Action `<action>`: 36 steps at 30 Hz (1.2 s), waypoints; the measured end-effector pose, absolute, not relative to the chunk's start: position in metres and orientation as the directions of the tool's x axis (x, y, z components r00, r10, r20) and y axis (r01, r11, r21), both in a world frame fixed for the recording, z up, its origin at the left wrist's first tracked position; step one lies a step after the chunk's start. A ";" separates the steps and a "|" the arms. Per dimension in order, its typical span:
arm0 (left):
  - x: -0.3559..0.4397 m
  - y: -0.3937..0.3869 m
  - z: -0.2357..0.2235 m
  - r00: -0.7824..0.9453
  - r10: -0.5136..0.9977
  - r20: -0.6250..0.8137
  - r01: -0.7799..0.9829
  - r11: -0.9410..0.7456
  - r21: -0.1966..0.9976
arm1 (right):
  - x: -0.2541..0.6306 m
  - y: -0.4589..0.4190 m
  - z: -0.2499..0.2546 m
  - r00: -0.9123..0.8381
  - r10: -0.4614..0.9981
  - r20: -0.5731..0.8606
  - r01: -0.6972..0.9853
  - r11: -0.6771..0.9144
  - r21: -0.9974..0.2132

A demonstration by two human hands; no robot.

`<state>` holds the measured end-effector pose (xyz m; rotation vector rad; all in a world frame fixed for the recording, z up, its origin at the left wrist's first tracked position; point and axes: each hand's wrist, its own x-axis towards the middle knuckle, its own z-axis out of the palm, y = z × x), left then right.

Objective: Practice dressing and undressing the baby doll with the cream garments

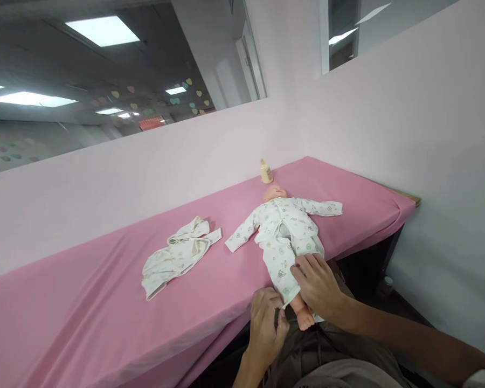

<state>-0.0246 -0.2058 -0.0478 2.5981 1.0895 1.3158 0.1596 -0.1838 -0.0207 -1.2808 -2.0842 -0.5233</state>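
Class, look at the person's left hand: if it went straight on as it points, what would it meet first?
The left hand would probably meet the printed trouser leg, which lies right at its fingertips, though exact depth is unclear.

1 head camera, looking forward and down across pink-covered table (105, 302).

We list: pale walls (392, 124) meeting in a corner; two windows (157, 59), the left one showing lit ceiling panels (102, 30) and heart-shaped decorations (115, 94); one table (416, 200), pink cloth (105, 302)-covered
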 end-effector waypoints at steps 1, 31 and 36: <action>-0.026 -0.205 -0.048 0.413 0.600 0.685 0.580 -0.753 0.310 | 0.162 -0.186 -0.020 -0.310 0.666 0.678 0.912 0.411 0.014; -0.037 -0.193 0.000 0.426 0.868 0.256 0.603 -0.483 0.635 | 0.199 -0.218 -0.013 -0.477 0.741 0.474 0.517 0.672 -0.530; -0.033 -0.139 0.028 0.113 0.908 0.404 0.700 -0.361 0.616 | 0.205 -0.172 0.001 -0.178 0.787 0.590 0.704 0.521 -0.482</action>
